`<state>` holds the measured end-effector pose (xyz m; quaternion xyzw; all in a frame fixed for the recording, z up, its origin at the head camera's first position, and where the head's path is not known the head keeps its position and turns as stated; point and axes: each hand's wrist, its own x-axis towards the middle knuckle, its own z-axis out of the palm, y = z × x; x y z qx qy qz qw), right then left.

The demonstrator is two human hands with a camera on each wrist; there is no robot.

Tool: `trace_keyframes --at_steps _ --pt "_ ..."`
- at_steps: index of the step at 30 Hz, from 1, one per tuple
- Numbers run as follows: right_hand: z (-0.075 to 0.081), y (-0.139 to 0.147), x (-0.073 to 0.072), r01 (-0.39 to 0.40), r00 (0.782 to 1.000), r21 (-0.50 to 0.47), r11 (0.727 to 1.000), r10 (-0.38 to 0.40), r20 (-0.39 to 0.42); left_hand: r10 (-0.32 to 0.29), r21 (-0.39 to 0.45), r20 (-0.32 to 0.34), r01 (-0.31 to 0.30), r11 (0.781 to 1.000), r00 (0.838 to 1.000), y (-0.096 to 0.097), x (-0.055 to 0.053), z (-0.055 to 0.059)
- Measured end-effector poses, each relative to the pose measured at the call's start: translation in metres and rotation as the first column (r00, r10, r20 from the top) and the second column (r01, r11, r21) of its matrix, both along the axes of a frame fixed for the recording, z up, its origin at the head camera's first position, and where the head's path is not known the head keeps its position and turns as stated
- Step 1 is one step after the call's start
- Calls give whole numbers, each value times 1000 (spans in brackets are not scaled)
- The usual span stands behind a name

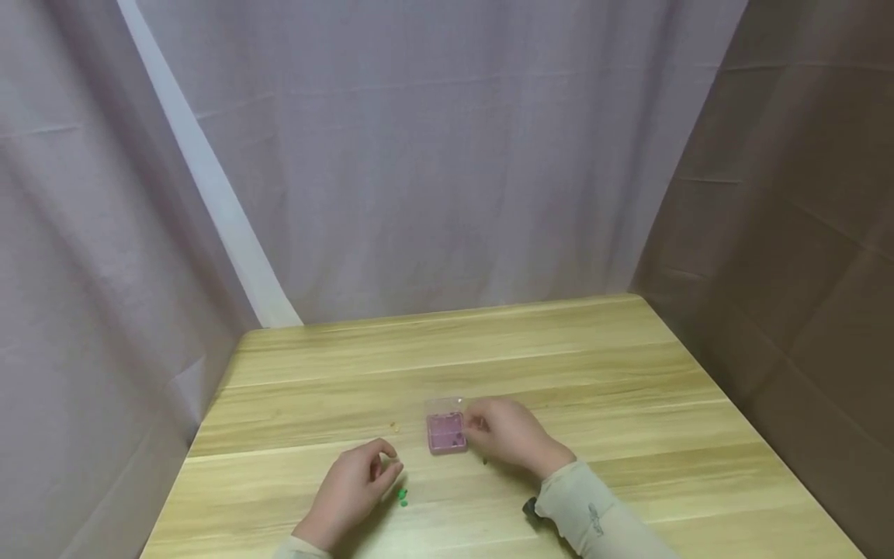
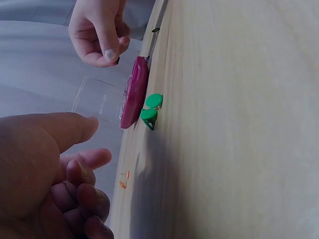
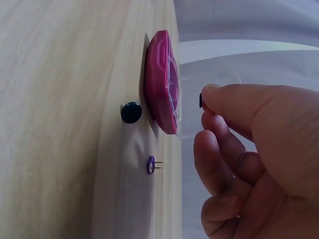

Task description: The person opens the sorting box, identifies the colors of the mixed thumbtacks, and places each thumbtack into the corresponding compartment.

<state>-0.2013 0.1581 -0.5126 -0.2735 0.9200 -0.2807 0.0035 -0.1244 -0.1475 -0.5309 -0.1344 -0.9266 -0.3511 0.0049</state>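
Observation:
My right hand pinches a small black paper fastener between thumb and forefinger, beside and just over the pink box. The box lies on the table with its clear lid raised, and a few dark bits show inside. My left hand hovers left of the box, its fingers loosely curved and holding nothing. Nearest to it are green paper fasteners with round flat heads. Another black fastener and a purple one, its two prongs showing, lie on the table by the box.
Small orange fasteners lie on the wooden table left of the box. Grey curtains hang behind the table and along its sides. A dark object shows at the right sleeve's cuff.

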Motion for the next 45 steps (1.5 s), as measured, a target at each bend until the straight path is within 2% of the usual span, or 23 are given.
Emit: trace_keyframes --at_steps 7,27,35,45 --pt "0 -4 -2 -3 999 -16 1000 4 32 2 1 -1 -2 1000 1000 0 -1 -1" --pt "-3 -6 1 -13 1000 57 998 13 -7 -1 -1 -5 1 1000 1000 1 2 1" --pt "-2 3 1 0 1000 47 999 0 13 -3 2 -11 3 1000 1000 1 1 0" --pt "-1 21 4 19 1000 99 995 -21 17 -1 -7 -19 0 1000 1000 0 2 -1"
